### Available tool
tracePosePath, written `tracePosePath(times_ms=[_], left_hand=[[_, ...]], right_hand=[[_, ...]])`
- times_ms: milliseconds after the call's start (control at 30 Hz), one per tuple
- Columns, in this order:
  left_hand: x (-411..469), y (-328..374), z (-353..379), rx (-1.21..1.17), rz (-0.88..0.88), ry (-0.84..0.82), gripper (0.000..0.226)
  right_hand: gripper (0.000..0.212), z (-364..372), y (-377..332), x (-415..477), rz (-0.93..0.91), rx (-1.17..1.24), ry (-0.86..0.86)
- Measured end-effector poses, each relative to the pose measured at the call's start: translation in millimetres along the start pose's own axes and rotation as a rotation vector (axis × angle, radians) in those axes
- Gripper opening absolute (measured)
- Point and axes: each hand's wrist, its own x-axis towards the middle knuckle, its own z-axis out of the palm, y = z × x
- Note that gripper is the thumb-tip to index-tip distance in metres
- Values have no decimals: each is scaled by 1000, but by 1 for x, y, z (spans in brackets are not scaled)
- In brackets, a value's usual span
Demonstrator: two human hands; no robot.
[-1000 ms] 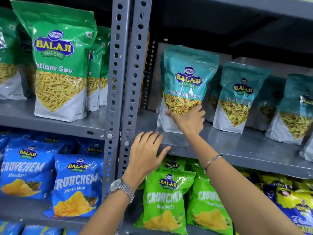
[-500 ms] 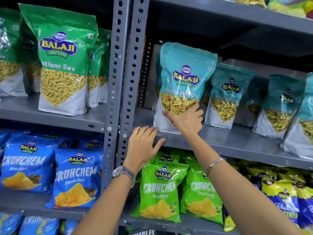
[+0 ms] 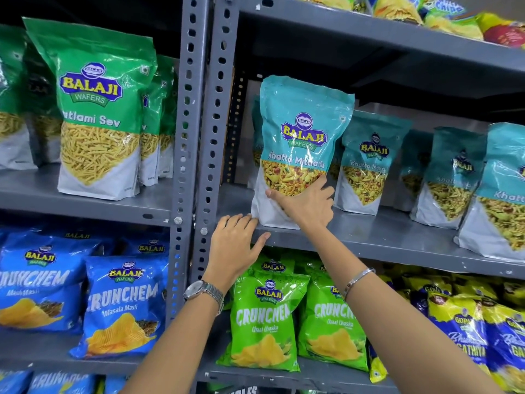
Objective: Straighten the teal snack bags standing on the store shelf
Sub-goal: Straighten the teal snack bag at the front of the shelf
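A row of teal Khatta Mitha bags stands on the grey middle shelf (image 3: 369,240). The front-left teal bag (image 3: 301,132) stands upright near the shelf's front edge. My right hand (image 3: 306,204) presses flat on its lower front, fingers spread across the clear window. My left hand (image 3: 235,245) rests open on the shelf edge, fingertips touching the bag's lower left corner. A second teal bag (image 3: 366,163) stands further back to the right. Two more teal bags (image 3: 451,177) (image 3: 500,194) stand at the right, the last one nearer the edge. Another bag is half hidden behind the front one.
Perforated grey uprights (image 3: 196,137) divide the shelving. Green Ratlami Sev bags (image 3: 102,109) stand on the left shelf. Blue Crunchem packs (image 3: 122,302) and green Crunchem packs (image 3: 264,317) fill the shelf below. Yellow and blue packs (image 3: 466,322) lie lower right; more packs sit on the top shelf.
The front teal bag has come forward and left towards the shelf edge under my right hand. My left hand has risen to touch its lower corner. The view has shifted upward.
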Motion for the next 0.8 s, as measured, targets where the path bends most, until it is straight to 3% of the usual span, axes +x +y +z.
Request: tracePosePath(times_ms=[800], left_hand=[[-1, -1, 3, 11, 12, 33, 45]], right_hand=[[129, 3, 3, -11, -27, -12, 72]])
